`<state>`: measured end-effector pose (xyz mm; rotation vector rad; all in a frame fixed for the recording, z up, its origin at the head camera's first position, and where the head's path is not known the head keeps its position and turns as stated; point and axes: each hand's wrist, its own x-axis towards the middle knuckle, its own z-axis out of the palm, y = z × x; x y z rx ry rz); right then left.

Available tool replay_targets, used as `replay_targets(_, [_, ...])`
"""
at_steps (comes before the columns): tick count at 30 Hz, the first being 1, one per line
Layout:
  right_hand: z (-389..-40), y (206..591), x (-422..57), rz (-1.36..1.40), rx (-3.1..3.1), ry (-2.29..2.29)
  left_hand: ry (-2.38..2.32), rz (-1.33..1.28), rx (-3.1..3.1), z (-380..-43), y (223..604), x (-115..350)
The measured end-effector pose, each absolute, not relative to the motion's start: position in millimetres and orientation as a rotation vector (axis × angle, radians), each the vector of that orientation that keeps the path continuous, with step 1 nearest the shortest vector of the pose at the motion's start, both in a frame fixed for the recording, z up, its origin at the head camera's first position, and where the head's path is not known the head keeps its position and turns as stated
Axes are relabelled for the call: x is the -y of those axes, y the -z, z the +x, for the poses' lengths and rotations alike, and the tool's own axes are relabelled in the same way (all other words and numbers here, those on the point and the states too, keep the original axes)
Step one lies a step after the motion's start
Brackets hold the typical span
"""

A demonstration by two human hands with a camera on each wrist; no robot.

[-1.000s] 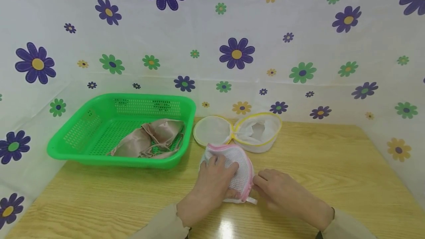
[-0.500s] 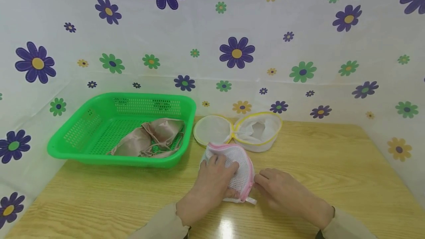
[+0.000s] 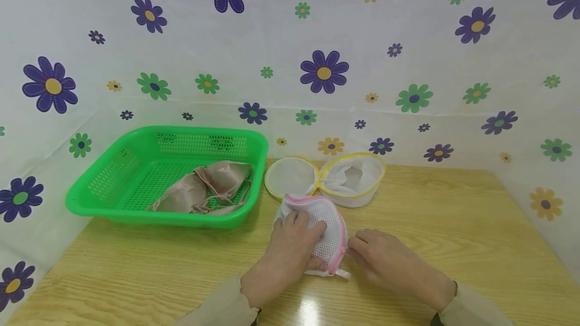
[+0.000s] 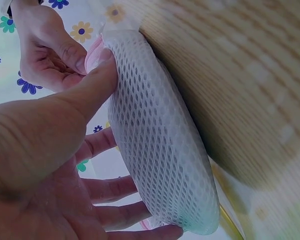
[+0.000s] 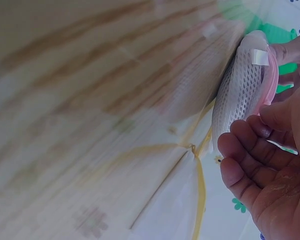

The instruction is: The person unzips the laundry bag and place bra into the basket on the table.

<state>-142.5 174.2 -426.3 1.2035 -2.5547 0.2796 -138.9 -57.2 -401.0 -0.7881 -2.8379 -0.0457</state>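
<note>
One white mesh laundry bag [image 3: 330,220], rounded and bulging, with pink zipper trim [image 3: 341,254] and one white tag [image 3: 343,274], rests on the wooden table [image 3: 435,220], near middle. The left hand [image 3: 291,248] grips it, fingers spread; the right hand [image 3: 379,256] pinches its right edge. Farther: one open yellow-rimmed mesh bag [image 3: 290,177]. Left: one green basket [image 3: 149,219] holding one satin bra [image 3: 183,195].

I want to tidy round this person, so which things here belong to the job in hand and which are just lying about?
In use:
pink-trimmed mesh bag
left hand, holding it
right hand, at its pink edge

Apparently lying about:
green basket
shiny beige garment in it
open yellow-rimmed mesh case beyond the bag
</note>
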Motion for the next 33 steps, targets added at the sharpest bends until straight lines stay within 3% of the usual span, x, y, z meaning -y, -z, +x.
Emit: replay_targets(33, [-145.4, 425.6, -172.8, 1.156, 2.605, -0.319, 0.067, -0.81, 2.86, -142.0, 400.8, 58.0])
